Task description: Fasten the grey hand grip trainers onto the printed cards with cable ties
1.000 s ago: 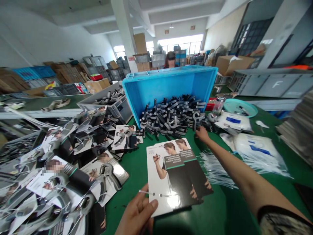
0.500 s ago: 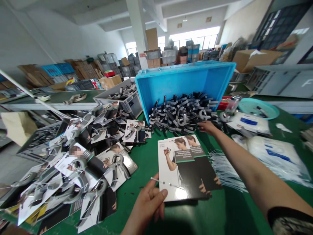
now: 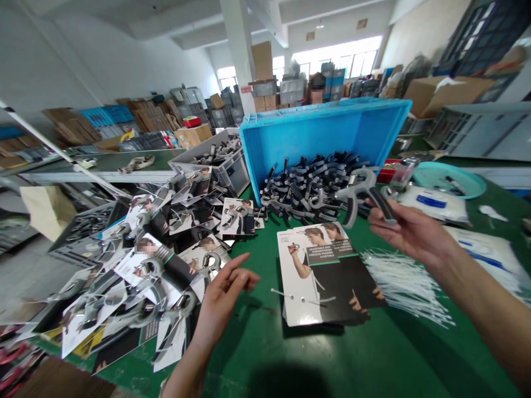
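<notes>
The right hand (image 3: 409, 226) held the grip strengthener (image 3: 370, 187) by one dark handle, likely its surest hold, the probably stiff, sturdy frame jutting beyond the fingertips; the left hand (image 3: 226, 290), loosely open, held nothing.

Card stack (image 3: 332, 287) lies before crate (image 3: 323, 132), left of zip ties (image 3: 409, 287).

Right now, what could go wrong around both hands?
The right hand grips the grey and black spring gripper by one handle; it might twist. The unfastened white plastic tie through the white and black card could snag. The left hand, beside the heap of carded grey grippers, might nudge some loose.
</notes>
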Demonstrator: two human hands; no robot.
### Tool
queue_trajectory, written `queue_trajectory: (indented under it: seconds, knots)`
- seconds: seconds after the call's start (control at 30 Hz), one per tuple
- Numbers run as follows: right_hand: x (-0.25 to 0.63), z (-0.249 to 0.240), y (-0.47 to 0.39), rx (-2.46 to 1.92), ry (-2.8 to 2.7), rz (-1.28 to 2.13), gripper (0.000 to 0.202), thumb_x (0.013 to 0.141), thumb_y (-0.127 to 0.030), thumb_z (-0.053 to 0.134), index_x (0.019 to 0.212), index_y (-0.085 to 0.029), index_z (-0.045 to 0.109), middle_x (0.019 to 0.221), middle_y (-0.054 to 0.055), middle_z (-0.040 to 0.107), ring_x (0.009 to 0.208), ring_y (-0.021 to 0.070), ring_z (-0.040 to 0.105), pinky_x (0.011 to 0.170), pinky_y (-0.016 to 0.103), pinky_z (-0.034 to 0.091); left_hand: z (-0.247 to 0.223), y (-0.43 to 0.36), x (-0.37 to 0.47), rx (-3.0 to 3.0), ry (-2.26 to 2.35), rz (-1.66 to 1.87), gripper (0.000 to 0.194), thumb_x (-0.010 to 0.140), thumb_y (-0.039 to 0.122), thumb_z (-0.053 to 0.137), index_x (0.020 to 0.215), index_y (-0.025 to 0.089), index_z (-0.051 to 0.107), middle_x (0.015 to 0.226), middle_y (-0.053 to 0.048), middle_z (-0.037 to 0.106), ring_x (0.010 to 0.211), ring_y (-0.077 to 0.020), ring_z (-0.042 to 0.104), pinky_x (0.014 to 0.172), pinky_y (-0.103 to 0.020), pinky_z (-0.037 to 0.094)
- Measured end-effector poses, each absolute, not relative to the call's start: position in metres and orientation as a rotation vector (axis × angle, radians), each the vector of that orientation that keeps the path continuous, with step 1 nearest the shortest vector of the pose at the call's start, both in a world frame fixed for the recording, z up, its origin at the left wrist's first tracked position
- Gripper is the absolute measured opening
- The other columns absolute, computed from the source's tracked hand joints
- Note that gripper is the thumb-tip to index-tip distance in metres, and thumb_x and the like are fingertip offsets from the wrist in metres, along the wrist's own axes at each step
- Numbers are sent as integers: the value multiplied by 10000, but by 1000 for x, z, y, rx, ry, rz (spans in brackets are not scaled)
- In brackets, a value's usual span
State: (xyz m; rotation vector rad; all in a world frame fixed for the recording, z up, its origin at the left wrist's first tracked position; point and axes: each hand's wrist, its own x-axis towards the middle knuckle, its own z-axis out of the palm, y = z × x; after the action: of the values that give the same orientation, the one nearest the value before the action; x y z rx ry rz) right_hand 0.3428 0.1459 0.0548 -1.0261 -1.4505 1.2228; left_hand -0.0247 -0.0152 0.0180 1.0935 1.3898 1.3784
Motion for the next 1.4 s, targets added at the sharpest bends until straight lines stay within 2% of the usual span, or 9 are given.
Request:
queue_trajectory:
  seconds: [0.13,0.4,0.5,0.57,0.67,0.73,0.83,1.1,1.4]
  knots:
    - [284,63,73,-688,-1083,1846,222,949,-365,571,1070,-228,697,724,-10,504,527,90,329,496,244,378,37,27,6,1417,1219,1417,573,790,260,787,1339,279,623,1337,-81,629,1173,-230,601,1067,-344,419]
    - [256,41,61,-768,-1113,2167,261,967,-382,550,1084,-166,638,747,9,559,546,94,425,521,226,438,15,46,6,1543,1233,1301,301,850,307,709,1144,249,746,1121,-70,697,987,-221,625,936,-341,455]
    - [275,38,58,-1048,-1517,1977,352,981,-518,470,954,-195,608,712,14,615,459,104,425,445,246,401,12,37,3,1668,1253,1214,272,835,313,726,1101,274,763,1055,-59,718,992,-235,599,948,-355,424]
    - [288,37,54,-1306,-1876,1524,358,961,-548,484,884,-217,596,684,21,628,466,137,472,454,273,403,11,34,3,1784,1245,1145,272,816,326,747,1084,287,769,1020,-59,729,1002,-253,576,949,-375,405]
    - [299,37,48,-1411,-2190,644,238,941,-461,556,947,-239,643,829,76,681,716,240,613,637,370,490,13,39,4,1932,1207,1054,236,852,345,711,1077,299,769,1059,-63,723,1040,-264,559,971,-392,376]
    - [296,38,46,-1224,-2313,425,181,948,-376,573,1053,-256,658,991,95,688,927,283,615,800,435,495,15,49,7,1972,1210,1066,228,918,334,621,1093,296,762,1082,-63,714,1062,-255,560,991,-390,360]
    - [279,36,50,-934,-2468,477,140,954,-279,594,1068,-257,672,1034,79,665,1026,269,580,884,425,475,19,68,18,1997,1271,1121,258,941,270,559,1108,269,756,1083,-69,706,1074,-255,563,1006,-395,345]
    - [249,21,71,-883,-2319,633,50,944,-208,624,900,-209,649,922,44,656,936,218,588,852,359,448,18,76,40,1966,1170,1071,108,859,259,697,933,248,775,946,-41,742,997,-240,606,937,-349,401]
    - [246,16,68,-1014,-1961,785,130,946,-294,605,860,-221,668,1003,55,649,1011,236,587,929,398,417,11,72,47,1982,1165,1149,36,840,213,723,853,238,746,870,-22,726,919,-210,596,906,-336,399]
